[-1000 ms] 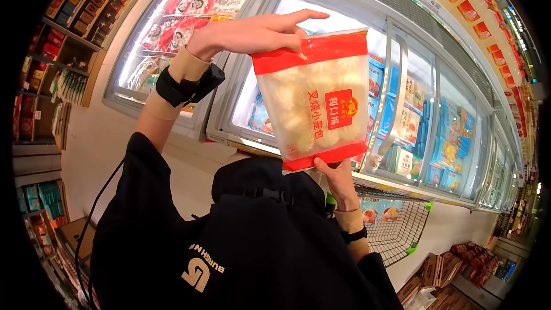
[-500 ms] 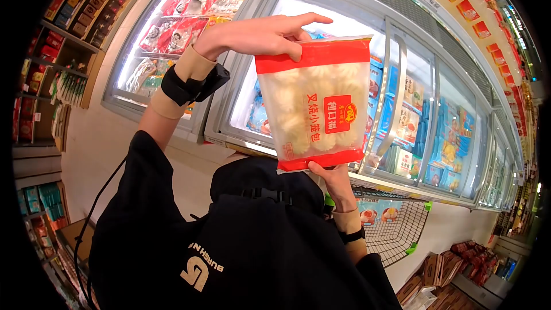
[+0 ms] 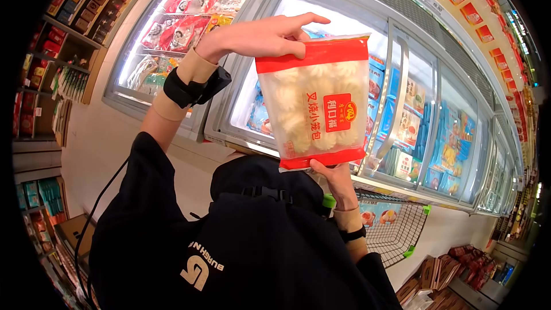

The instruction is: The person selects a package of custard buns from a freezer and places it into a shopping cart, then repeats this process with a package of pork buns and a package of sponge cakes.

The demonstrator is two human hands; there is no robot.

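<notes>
A bag of frozen buns, clear in the middle with red bands at both ends, is held up over the freezer's front edge. My left hand grips its upper left corner, thumb on the front, index finger stretched out past the bag. At the lower edge my right hand pinches the red band with the thumb in front; its other fingers are mostly hidden behind. White pleated buns show through the plastic. Behind the bag lies the chest freezer, with blue packs partly covered by it.
Sliding glass lids with a curved handle cover more blue packs on the right. A wire shopping cart with green corners stands below the freezer. Red and white bags fill the left freezer section. Stocked shelves line the far left.
The bag stays in both hands and has barely shifted. The view has moved very slightly.
</notes>
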